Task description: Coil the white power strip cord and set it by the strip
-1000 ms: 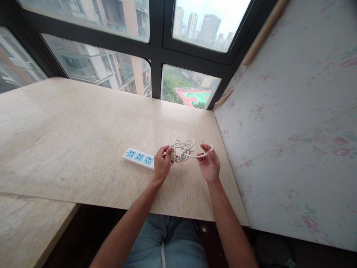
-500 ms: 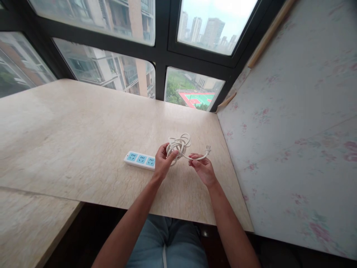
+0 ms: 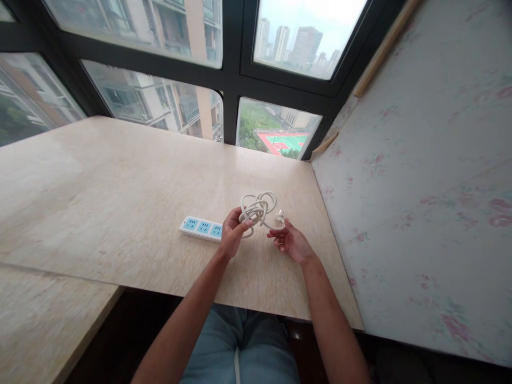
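A white power strip [image 3: 201, 228] with blue socket faces lies on the stone ledge, its right end hidden behind my left hand [image 3: 235, 230]. That hand is closed on the strip's off-white power cord [image 3: 258, 208], which is bunched in loose, tangled loops, thumb on top. My right hand [image 3: 293, 241] pinches the free end of the cord close to the plug [image 3: 280, 215], between thumb and fingers. The plug's prongs point up and away from me. A short stretch of cord runs between the two hands.
The marbled ledge [image 3: 132, 202] ends at a front edge over my legs [image 3: 240, 346]. A dark-framed window [image 3: 232, 80] rises behind it. On the right stands a wall with flowered paper [image 3: 400, 213]. A second, lower-left slab [image 3: 48, 314] adjoins the ledge.
The plug end has moved left, nearer the bundle, and my right hand's grip has shifted up close to the plug. The loops have spread a little. My left hand stays nearly in place.
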Demonstrator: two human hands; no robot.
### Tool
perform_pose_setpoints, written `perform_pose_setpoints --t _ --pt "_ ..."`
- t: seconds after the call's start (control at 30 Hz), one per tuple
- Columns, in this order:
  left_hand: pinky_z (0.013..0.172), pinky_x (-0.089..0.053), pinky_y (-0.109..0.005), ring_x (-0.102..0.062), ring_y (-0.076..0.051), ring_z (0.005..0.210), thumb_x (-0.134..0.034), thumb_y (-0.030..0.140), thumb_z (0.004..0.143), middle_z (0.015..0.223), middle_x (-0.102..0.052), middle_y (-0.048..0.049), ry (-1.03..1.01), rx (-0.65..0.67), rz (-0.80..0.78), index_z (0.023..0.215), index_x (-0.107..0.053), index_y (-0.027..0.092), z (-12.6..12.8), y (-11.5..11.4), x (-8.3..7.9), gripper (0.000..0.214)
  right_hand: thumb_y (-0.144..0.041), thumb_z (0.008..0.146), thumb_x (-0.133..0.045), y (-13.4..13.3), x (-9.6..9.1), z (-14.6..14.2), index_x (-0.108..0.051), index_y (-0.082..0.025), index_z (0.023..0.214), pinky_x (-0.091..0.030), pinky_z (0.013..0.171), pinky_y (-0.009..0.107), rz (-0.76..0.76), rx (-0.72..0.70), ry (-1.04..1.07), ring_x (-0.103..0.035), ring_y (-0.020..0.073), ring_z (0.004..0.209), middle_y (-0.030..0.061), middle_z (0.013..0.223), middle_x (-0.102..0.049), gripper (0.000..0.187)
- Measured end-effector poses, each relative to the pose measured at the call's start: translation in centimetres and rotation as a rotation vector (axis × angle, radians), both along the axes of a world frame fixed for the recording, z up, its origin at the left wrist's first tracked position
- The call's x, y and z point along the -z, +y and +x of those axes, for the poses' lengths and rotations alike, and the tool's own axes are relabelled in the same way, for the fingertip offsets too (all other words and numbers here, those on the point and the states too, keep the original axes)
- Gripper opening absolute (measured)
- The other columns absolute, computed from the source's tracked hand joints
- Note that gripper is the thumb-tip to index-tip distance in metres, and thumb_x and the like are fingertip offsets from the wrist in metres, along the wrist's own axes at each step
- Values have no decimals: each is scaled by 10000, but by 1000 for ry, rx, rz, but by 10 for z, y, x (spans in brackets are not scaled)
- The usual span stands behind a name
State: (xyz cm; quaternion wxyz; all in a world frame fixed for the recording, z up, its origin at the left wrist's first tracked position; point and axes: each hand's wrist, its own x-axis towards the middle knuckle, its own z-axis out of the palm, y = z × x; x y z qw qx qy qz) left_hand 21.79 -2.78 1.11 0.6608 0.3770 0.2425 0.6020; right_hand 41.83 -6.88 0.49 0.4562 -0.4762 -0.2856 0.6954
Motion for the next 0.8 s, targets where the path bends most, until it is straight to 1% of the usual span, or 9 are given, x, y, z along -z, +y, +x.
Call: perform_pose_setpoints --t 0.07,0.17,0.23,0.3,0.4,0.53,0.6,0.67,0.8 --pt "759 -466 -289 -603 -140 729 -742 228 665 754 -659 -4 13 13 1 877 -641 168 -1 -1 0 243 -698 827 -511 -1 0 3 -720 -113 694 -354 318 177 -46 -27 -106 -594 105 441 140 745 -744 636" --pt "702 -449 -271 -570 -131 667 -702 198 622 664 -629 7 8 26 -14 760 -598 165 -3 0 1 176 -773 786 -482 -4 -1 7 -626 -136 527 -263 274 177 -59 1 -287 -481 82 320 86 513 -650 702" --pt "670 -438 -260 -556 -130 649 -679 186 600 648 -622 8 18 37 -18 754 -586 167 -5 0 3 181 -765 763 -529 -5 -1 10 -538 -160 454 -194 267 178 -14 114 -423 -389 62 277 28 398 -541 680" --pt "635 -423 -247 -540 -129 641 -662 183 591 655 -614 6 59 44 -1 749 -584 167 -7 0 4 177 -706 765 -593 -4 -2 11 -486 -174 438 -180 285 185 115 274 -530 -340 50 286 -16 373 -465 634" --pt "563 -383 -222 -483 -114 602 -654 190 597 648 -563 20 163 86 55 733 -585 166 -9 -2 6 155 -572 816 -637 -4 -5 6 -541 -180 535 -293 359 198 443 465 -568 -400 67 386 -26 482 -508 492" --pt "545 -339 -226 -437 -114 602 -660 257 645 658 -515 18 345 258 194 713 -585 157 -10 -5 5 143 -411 854 -658 -6 -12 0 -695 -210 830 -506 663 278 803 503 -643 -605 149 751 28 830 -649 206" --pt "572 -335 -238 -443 -122 626 -654 301 674 681 -520 8 415 301 269 710 -584 153 -10 -6 5 168 -366 856 -665 -7 -14 2 -728 -234 909 -513 770 320 880 460 -701 -611 174 881 40 928 -643 156" --pt "593 -338 -250 -452 -130 640 -639 335 702 704 -529 0 462 309 317 722 -593 154 -10 -6 5 188 -346 838 -692 -7 -15 8 -750 -255 924 -510 790 333 907 403 -744 -603 178 894 38 938 -629 138" --pt "604 -355 -266 -471 -150 642 -594 373 761 701 -544 -16 558 306 406 702 -617 165 -9 -6 6 217 -324 766 -770 -8 -16 17 -751 -293 1026 -500 826 340 849 327 -713 -601 185 904 42 1014 -639 262"
